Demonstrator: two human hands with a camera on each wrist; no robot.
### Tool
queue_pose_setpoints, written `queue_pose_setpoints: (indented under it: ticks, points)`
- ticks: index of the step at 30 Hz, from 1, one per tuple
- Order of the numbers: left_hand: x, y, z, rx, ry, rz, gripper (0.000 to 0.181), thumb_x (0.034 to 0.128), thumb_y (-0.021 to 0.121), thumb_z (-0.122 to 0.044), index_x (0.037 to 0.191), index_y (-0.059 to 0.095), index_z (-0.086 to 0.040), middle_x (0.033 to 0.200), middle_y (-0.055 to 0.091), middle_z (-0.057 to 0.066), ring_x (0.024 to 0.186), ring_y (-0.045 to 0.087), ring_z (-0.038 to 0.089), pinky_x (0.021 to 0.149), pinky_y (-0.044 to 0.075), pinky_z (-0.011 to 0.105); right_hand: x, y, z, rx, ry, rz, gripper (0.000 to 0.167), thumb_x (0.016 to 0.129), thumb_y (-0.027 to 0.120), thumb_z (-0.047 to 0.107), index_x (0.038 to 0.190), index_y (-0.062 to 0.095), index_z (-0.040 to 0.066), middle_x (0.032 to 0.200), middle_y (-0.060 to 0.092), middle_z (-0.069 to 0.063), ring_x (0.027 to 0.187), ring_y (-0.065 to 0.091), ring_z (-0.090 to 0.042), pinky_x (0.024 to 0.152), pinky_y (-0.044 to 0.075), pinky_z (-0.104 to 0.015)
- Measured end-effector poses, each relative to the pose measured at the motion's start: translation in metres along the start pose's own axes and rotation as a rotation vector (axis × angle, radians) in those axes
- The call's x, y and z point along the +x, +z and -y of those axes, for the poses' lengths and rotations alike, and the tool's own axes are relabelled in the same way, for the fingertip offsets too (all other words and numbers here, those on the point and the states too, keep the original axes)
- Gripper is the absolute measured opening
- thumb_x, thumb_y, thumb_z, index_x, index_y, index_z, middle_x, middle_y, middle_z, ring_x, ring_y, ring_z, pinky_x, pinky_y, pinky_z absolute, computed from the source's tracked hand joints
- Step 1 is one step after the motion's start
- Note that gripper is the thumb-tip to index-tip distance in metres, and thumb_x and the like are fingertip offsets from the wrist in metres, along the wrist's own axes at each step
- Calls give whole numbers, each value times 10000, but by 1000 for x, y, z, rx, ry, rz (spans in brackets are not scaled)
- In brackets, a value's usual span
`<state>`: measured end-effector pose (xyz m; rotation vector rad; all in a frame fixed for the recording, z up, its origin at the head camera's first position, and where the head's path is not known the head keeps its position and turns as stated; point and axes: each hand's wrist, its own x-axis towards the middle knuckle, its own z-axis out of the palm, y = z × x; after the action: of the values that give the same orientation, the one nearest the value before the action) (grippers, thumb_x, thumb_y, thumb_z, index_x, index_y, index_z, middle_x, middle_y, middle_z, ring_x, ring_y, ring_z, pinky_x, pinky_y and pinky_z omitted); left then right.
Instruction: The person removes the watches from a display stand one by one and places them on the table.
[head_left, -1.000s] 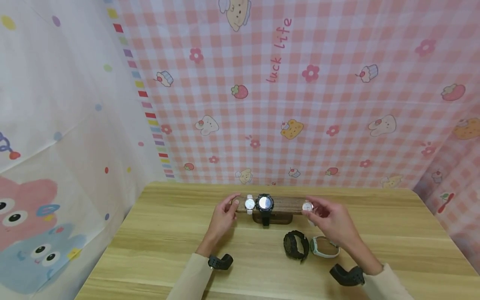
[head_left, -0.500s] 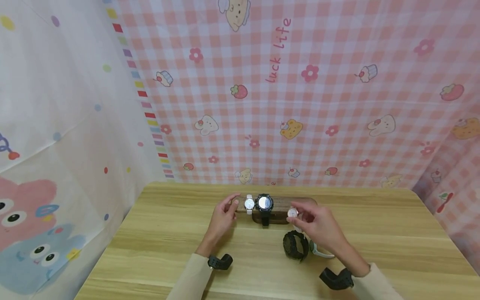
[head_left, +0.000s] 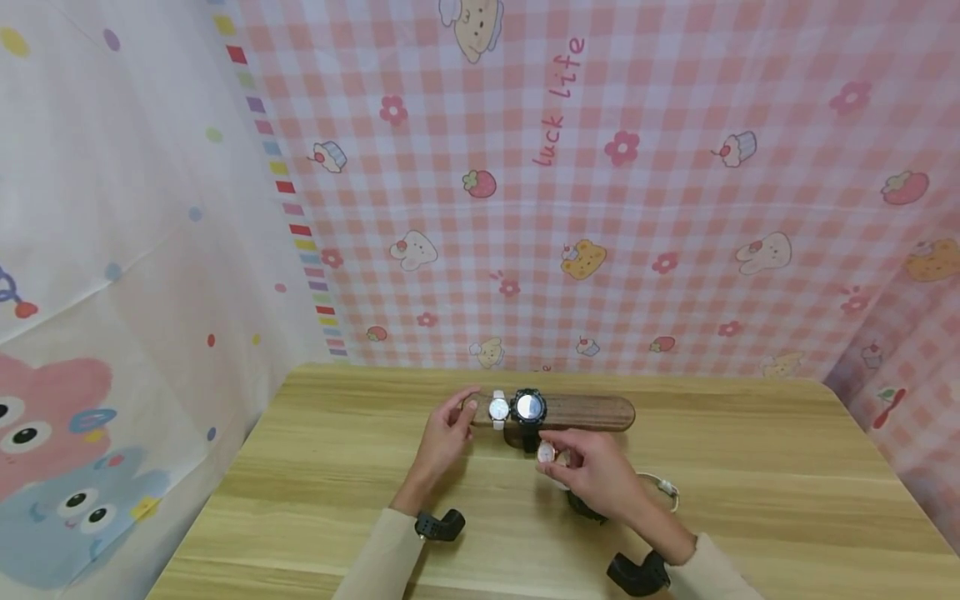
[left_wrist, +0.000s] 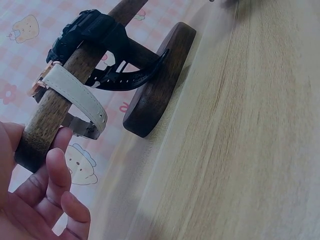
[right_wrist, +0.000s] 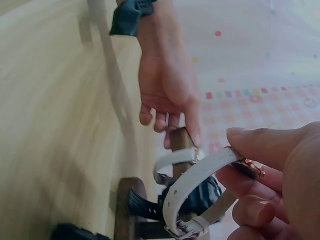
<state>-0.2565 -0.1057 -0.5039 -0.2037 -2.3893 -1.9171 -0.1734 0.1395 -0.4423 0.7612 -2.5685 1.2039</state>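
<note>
My left hand (head_left: 444, 442) grips the left end of the bar of a dark wooden watch stand (head_left: 596, 412); the left wrist view shows its thumb and fingers about that end. On the bar, a white-strapped watch (head_left: 498, 409) sits nearest this hand, and a chunky black watch (head_left: 530, 406) beside it. My right hand (head_left: 596, 471) pinches another wristwatch (head_left: 547, 452) by its round rose-gold case, in front of the stand and below the black watch. In the right wrist view this watch's white strap (right_wrist: 182, 187) is buckled into a loop.
Under my right hand on the wooden table (head_left: 337, 483) lies a black watch (head_left: 587, 507), mostly hidden. Beside it rests a pale-strapped watch (head_left: 666, 485), partly covered by the wrist. A pink checked cloth (head_left: 450, 317) hangs behind the table.
My right hand has moved left and toward me with the wristwatch, from the bar's right end to in front of the stand. The left hand stays at the bar's left end.
</note>
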Motion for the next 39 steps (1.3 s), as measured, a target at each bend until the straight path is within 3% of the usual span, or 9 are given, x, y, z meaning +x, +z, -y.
queue_pose_setpoints:
  ticks: [15,24,28,30,32,37,39]
  points:
    - [0,1,-1,-1,-6,0,323,1024,563,-221,1335,627,-165,643,517,-2,613,565,237,511,426,210,1,32,-1,-52,56,135,356,828,782,77,1164,704,-12,876,703,-36,548,418,27,473,395,-193]
    - [0,1,0,-14,-15,1,348,1027,557,-225,1361,603,-137,655,495,-3,725,580,488,506,404,199,0,40,-4,-73,53,143,364,808,787,54,1137,691,-71,980,730,-146,607,501,-15,530,444,-192]
    - [-4,1,-13,-17,-30,7,338,1033,540,-167,1360,596,-102,657,494,15,769,556,561,509,402,192,-1,44,-5,-87,46,141,343,803,788,38,1113,699,-78,981,732,-153,698,606,-100,575,476,-194]
    - [-9,0,-23,-19,-16,7,326,1032,534,-134,1345,603,-77,650,493,21,750,553,555,507,411,200,-1,45,-5,-89,40,144,339,798,786,22,1105,697,-90,991,730,-175,715,635,-123,579,488,-192]
    - [-9,0,-22,-20,-5,5,321,1030,541,-147,1338,612,-88,647,495,16,724,563,524,509,418,204,-1,45,-5,-101,38,150,334,795,783,12,1098,695,-100,994,729,-190,722,652,-134,586,501,-196]
    - [0,1,1,-9,14,2,326,1029,554,-210,1340,621,-139,643,496,-11,628,577,325,516,433,209,-1,47,-5,-142,34,151,318,784,785,11,1068,702,-104,996,729,-202,763,689,-178,631,539,-229]
    - [0,0,1,-5,16,2,321,1028,556,-208,1334,626,-144,640,498,-11,613,567,266,517,437,211,-2,47,-6,-147,34,149,312,781,785,10,1058,704,-107,988,730,-200,767,695,-185,637,543,-237]
